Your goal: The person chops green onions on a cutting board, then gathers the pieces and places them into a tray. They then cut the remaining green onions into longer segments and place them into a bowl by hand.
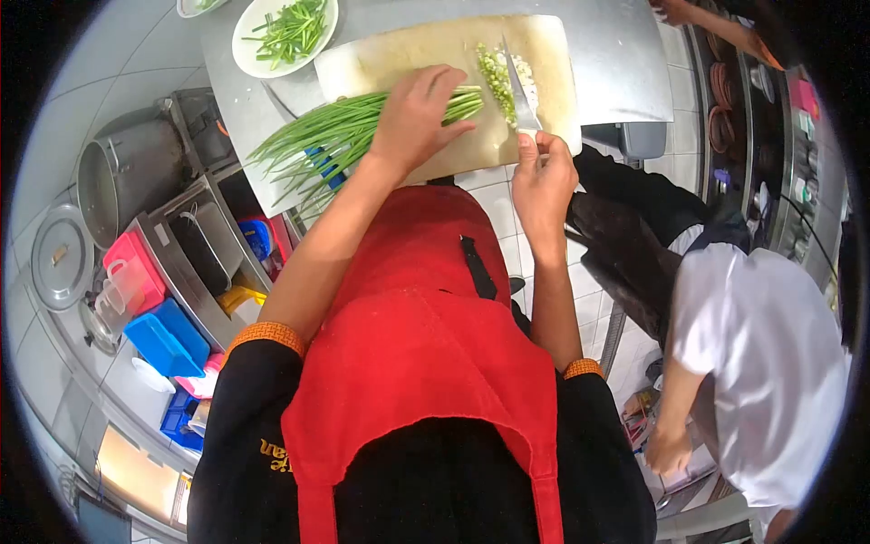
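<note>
My left hand (415, 120) lies over a bunch of green onions (340, 129), its fingers curled across the stalks near their cut ends. The long green leaves spread to the left, past the edge of the cutting board (399, 50). In my right hand (544, 177) is the handle of a knife (518, 91), its blade pointing away from me over the board. Chopped green onion (494, 77) lies along the blade's left side, with paler chopped pieces (527, 82) on its right.
A white plate (243, 47) of cut green stalks stands left of the board on the metal table (625, 54). A second blade (277, 102) lies partly under the leaves. To my right, a person in a white shirt (752, 363) bends down. Pots and tubs fill shelves at left.
</note>
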Motion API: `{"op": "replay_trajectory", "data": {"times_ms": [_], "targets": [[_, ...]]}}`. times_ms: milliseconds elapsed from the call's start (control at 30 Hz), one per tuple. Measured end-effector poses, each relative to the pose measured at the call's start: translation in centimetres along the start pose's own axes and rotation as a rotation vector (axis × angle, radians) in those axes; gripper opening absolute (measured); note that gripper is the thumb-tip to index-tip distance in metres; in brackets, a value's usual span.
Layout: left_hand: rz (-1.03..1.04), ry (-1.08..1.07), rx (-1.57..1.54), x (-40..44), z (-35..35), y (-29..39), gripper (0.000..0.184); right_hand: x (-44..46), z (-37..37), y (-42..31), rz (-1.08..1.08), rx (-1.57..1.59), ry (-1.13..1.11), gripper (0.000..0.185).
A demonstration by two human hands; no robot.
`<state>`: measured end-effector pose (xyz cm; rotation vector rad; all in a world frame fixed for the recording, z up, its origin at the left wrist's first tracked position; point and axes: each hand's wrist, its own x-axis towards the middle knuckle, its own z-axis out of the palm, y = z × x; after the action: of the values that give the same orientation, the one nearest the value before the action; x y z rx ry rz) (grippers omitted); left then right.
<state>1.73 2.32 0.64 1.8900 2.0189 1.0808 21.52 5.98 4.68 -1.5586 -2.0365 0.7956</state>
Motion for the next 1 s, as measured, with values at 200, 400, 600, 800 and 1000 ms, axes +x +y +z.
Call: {"op": "replay_trajectory", "data": {"times_ms": [200,400,600,800,1000], "targets": [[-0.055,-0.056,0.162,-0.4,-6.7,-1.8,0.079,-0.9,-1.0,0.1,0.361,0.297,-0.167,0.029],[-0.044,-0.119,0.211,-0.3,-9.0,-1.9,0.053,-1.7,-1.7,-0.1,0.297,0.272,-0.327,0.027],[0.049,-0.121,0.092,0.1,-5.5,-0.3,0.019,-1.5,-0.9,0.0,0.106,0.105,-0.332,0.029],[-0.001,-0.313,-0.022,1.1,-2.5,-1.6,0.015,-1.6,0.1,0.6,0.002,-0.026,-0.345,0.024],[0.008,-0.335,-0.117,2.9,-3.4,-3.4,0.014,-1.5,-0.2,0.5,0.075,0.109,-0.332,0.024]]}}
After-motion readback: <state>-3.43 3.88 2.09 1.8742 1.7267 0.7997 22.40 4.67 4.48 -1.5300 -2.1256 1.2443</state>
